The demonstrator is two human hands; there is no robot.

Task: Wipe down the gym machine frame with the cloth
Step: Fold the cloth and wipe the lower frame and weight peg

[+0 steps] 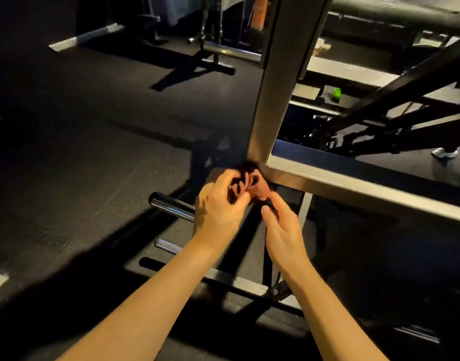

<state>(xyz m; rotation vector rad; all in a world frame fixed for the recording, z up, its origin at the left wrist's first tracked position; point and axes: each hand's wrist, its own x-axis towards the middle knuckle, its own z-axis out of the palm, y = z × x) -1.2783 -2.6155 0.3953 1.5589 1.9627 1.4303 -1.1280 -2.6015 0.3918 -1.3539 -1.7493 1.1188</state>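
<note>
Slipping is risked: the dark crumpled cloth (pixel 247 168) is clutched loosely by the left hand (pixel 218 204) at the grey square-tube metal frame (pixel 275 100); the right hand (pixel 282 230) hold is unclear.

no readable text, no labels, brands or numbers on any surface in view

Cloth (pixel 259 188) against frame (pixel 275 100) corner

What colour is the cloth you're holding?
Dark reddish-brown cloth, seen in the head view; dim lighting makes the shade uncertain.
</note>
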